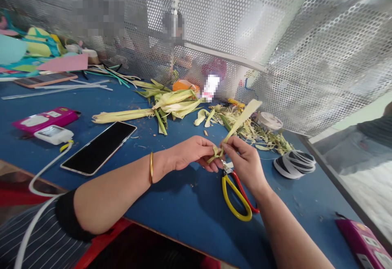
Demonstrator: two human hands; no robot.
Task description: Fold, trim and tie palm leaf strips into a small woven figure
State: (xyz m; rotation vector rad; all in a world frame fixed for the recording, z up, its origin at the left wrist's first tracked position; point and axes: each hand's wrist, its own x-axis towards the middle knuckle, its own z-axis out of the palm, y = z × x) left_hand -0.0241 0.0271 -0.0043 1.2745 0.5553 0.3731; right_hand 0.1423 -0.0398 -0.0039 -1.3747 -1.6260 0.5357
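Both my hands meet over the blue table, holding a pale green corn husk strip (241,121). The fingers of my left hand (199,151) are closed on its folded lower end. My right hand (243,158) pinches the strip just above that fold, and its long free end points up and away to the right. Right below my hands lie scissors (238,197) with one yellow and one red handle, their blades partly hidden by my fingers. Beyond my hands is a bundle of corn husks (174,102), with torn husk scraps (241,122) to its right.
A black-screened phone (99,148) and a magenta device (45,120) lie at left, near a white cable (38,179). A spool of white ribbon (294,164) sits at right. Another magenta device (364,240) is by the right edge. Perforated metal screen (226,24) stands behind.
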